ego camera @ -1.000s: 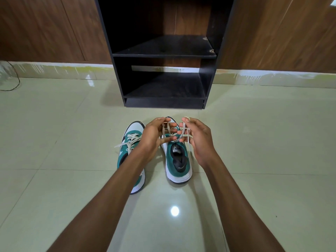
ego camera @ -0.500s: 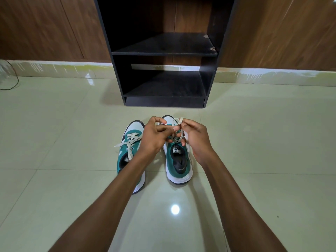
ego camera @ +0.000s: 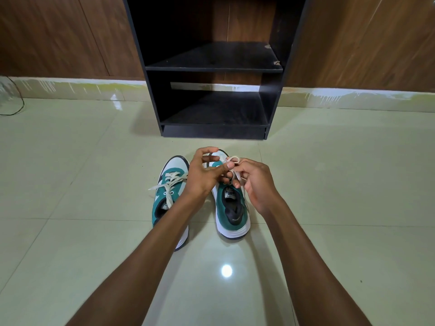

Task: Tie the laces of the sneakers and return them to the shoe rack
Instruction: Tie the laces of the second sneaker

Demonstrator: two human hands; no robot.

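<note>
Two green-and-white sneakers stand side by side on the tiled floor, toes toward the rack. The left sneaker (ego camera: 170, 198) has a tied bow of cream laces. Over the right sneaker (ego camera: 231, 212) both hands work its cream lace (ego camera: 232, 160). My left hand (ego camera: 202, 176) pinches the lace with thumb and curled fingers. My right hand (ego camera: 255, 184) pinches a small loop of the same lace just above the tongue. The black shoe rack (ego camera: 213, 69) stands behind, both shelves bare.
Brown wood-panelled wall runs behind the rack, with a pale skirting strip along the floor. A dark cable (ego camera: 14, 100) lies at the far left edge. Glossy beige tiles surround the shoes on all sides.
The lace strands held spread wide between both hands have been drawn together into a small loop above the right sneaker's tongue. Both hands moved closer to each other.
</note>
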